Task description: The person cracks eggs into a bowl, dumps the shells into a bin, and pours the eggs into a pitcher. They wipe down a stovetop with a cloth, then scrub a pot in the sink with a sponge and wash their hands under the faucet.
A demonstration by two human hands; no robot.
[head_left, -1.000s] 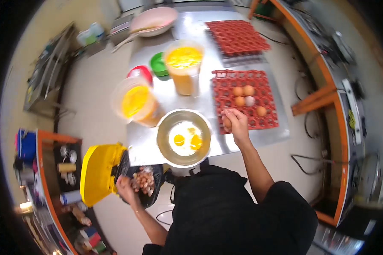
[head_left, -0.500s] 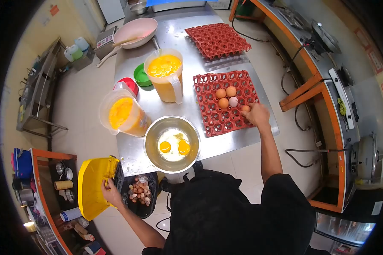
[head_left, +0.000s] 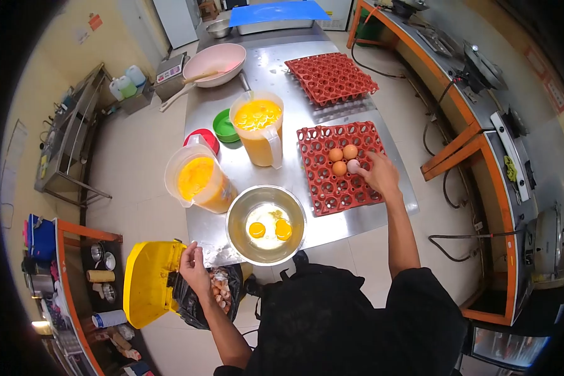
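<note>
Eggs: pale egg (head_left: 353, 167) and three brown eggs (head_left: 339, 168) clustered in red tray (head_left: 323, 199), right of and beyond the steel bowl (head_left: 234, 229). Right hand (head_left: 382, 175): fingers curled at the pale egg; whether they grasp it, or another lies under the palm, cannot tell. Left hand (head_left: 195, 271): left of bowl, above the bin, loosely unfurled, nothing seen in it.

Risks (judged): too hard a pinch, or a knock against a neighbour, could crack a shell; bowl is near the table (head_left: 332, 232) edge, so a body or forearm bump could tip it; a jug nudged while this full could slop.

Containers: bowl, two whole yolks (head_left: 257, 230) in clear white. Tall jug (head_left: 257, 149), beyond bowl, and second jug (head_left: 216, 197), left of and beyond bowl: yellow egg, high in each. Bin, left of and nearer than bowl: black bag (head_left: 189, 304), broken shells (head_left: 220, 289)
</note>
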